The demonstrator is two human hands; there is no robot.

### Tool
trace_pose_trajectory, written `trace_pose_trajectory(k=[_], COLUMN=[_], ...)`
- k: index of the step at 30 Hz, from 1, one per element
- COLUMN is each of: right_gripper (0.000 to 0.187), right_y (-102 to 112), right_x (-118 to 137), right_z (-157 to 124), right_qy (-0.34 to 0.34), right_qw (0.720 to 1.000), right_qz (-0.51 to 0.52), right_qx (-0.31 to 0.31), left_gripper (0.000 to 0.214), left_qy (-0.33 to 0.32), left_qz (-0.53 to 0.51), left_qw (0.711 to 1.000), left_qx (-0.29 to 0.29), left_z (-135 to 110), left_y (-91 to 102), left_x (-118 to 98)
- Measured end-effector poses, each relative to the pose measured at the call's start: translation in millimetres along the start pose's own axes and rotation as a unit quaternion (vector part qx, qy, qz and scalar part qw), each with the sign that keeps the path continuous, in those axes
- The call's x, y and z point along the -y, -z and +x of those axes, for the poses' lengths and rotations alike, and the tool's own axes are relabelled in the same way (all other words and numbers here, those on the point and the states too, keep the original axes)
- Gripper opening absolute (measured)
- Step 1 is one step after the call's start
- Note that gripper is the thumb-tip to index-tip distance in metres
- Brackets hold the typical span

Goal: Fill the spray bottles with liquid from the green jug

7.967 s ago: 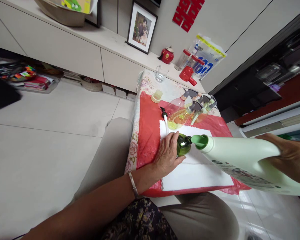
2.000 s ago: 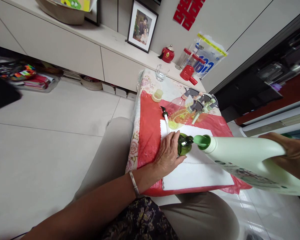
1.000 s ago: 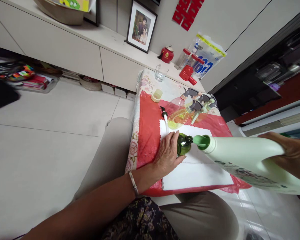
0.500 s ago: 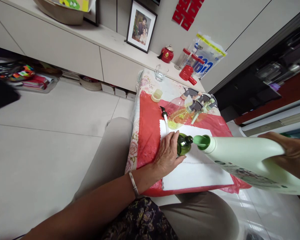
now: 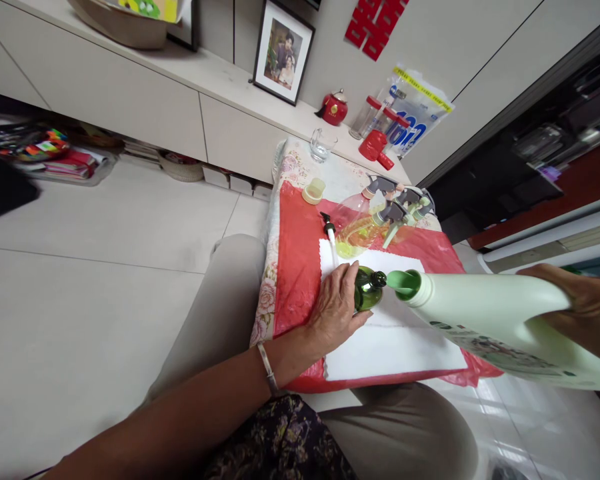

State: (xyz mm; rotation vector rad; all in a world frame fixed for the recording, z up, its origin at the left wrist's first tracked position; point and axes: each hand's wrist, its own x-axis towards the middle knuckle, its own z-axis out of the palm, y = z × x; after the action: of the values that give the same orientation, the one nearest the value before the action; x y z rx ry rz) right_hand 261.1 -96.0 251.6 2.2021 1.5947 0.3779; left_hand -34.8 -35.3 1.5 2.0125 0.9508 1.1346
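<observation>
My left hand is wrapped round a small dark green bottle that stands on a white paper towel. My right hand grips the rear of a large pale green jug, which is tipped sideways. Its green spout sits right at the small bottle's open neck. A pump head with a white tube lies on the red plastic sheet just beyond my left hand.
Several spray bottles with grey triggers lie at the small table's far side, next to a yellowish cap and a glass. Behind, a low cabinet carries a framed photo, a red pot and jars. My knees flank the table.
Hardly anything differs. Both hands keep their hold, and the jug stays tipped with its spout at the small bottle's neck.
</observation>
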Motion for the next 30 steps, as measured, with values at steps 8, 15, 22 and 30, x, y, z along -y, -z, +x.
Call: trace_pose_trajectory(k=[8, 15, 22, 30], right_gripper=[0.051, 0.052, 0.051, 0.052], right_y=[1.7, 1.9, 1.0, -10.0], right_x=[5.6, 6.2, 9.3, 15.1], right_z=[-0.8, -0.4, -0.7, -5.4], right_qy=[-0.032, -0.031, -0.025, 0.002], right_qw=[0.999, 0.999, 0.999, 0.994], right_qz=[-0.005, -0.008, 0.010, 0.100], right_qx=[0.023, 0.025, 0.023, -0.041], left_gripper=[0.101, 0.102, 0.101, 0.098], left_qy=[-0.002, -0.003, -0.001, 0.003], left_qz=[-0.006, -0.001, -0.007, -0.013], left_qw=[1.000, 1.000, 1.000, 1.000], left_qx=[0.000, -0.002, -0.001, -0.006], left_z=[0.3, 0.2, 0.3, -0.4], left_y=[0.2, -0.3, 0.0, 2.4], left_x=[-0.4, -0.4, -0.8, -1.0])
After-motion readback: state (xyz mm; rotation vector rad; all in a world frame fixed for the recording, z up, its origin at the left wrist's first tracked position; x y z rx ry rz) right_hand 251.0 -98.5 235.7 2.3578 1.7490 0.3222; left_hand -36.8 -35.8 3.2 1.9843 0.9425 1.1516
